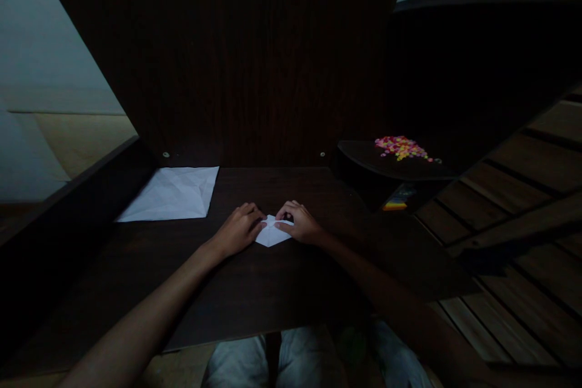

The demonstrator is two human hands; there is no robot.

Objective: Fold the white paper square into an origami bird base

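Left hand, head view: the left hand (243, 223) is half curled, palm down, its thumb and fingertips close together on the left part of the paper; whether they pinch it or only press it, I cannot tell.
Right hand: the right hand (297, 221) arches from the opposite side, index finger and thumb bent towards each other with a small dark gap behind their tips, both touching the paper; again, pinch or press cannot be told.
Folded white paper: the folded white paper (271, 237) lies between the two hands, a pointed corner towards the person, crease lines on it.
Desk: the dark desk (254, 285) spreads beneath both hands.
Large white sheet: the large white sheet (177, 195), creased, lies beyond and left of the left hand, apart from it.
Small pieces: a heap of colourful small pieces (402, 147) sits well beyond and right of the right hand, on a rounded shelf (359, 150).
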